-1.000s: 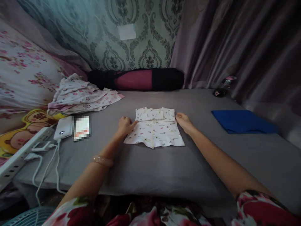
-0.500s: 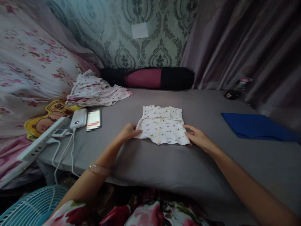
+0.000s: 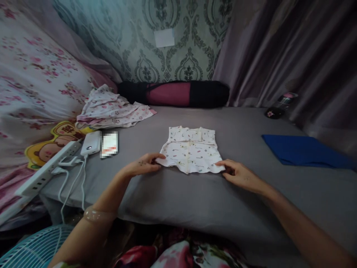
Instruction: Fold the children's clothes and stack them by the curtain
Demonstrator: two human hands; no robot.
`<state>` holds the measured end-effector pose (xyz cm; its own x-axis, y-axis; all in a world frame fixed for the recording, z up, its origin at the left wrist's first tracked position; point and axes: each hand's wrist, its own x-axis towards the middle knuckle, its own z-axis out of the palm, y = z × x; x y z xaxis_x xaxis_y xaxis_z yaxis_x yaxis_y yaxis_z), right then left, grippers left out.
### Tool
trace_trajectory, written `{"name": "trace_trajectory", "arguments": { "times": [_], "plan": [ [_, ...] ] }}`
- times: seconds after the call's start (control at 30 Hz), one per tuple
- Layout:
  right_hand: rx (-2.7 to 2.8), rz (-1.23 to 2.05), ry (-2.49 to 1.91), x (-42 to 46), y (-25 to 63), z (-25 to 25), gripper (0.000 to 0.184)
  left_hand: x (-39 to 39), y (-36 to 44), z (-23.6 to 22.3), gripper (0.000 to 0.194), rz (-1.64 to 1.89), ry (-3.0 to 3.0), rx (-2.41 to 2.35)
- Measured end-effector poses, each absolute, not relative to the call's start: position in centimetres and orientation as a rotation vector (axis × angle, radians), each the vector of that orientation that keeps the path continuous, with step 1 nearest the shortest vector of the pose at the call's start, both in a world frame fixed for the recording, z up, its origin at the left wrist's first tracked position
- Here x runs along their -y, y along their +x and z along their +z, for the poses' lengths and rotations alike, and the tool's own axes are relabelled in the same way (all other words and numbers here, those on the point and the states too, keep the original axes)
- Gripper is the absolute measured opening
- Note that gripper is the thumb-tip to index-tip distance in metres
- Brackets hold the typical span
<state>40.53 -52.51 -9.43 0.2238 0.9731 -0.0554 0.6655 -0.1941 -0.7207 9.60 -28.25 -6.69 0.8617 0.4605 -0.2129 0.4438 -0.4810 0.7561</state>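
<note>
Left hand pinches the near left corner of the shirt, cloth between thumb and fingers; shirt lies on the grey sheet, between both hands; looks light, soft, floppy, hardly slippery or fragile, best held by hem corners; right hand pinches the near right corner.
</note>
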Motion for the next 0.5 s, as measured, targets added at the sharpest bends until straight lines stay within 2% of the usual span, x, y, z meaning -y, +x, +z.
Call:
{"name": "trace_trajectory", "arguments": {
  "times": [0.1,0.2,0.33,0.5],
  "plan": [
    [1.568,0.446,-1.968,52.1,40.1,-9.7,0.025,28.2,9.3,-7.1,0.050,0.110,2.215,-0.625],
    [1.584,0.257,-1.974,51.5,39.9,-9.7,0.017,28.1,9.8,-8.1,0.037,0.262,2.349,-0.681],
    [1.577,0.046,-1.853,50.6,40.1,-9.7,0.017,27.4,10.9,-9.3,0.022,0.395,2.424,-0.713],
    [1.428,0.065,-1.854,49.5,40.1,-9.4,0.023,26.8,12.5,-9.3,0.024,0.679,2.385,-0.738]
  ]
}}
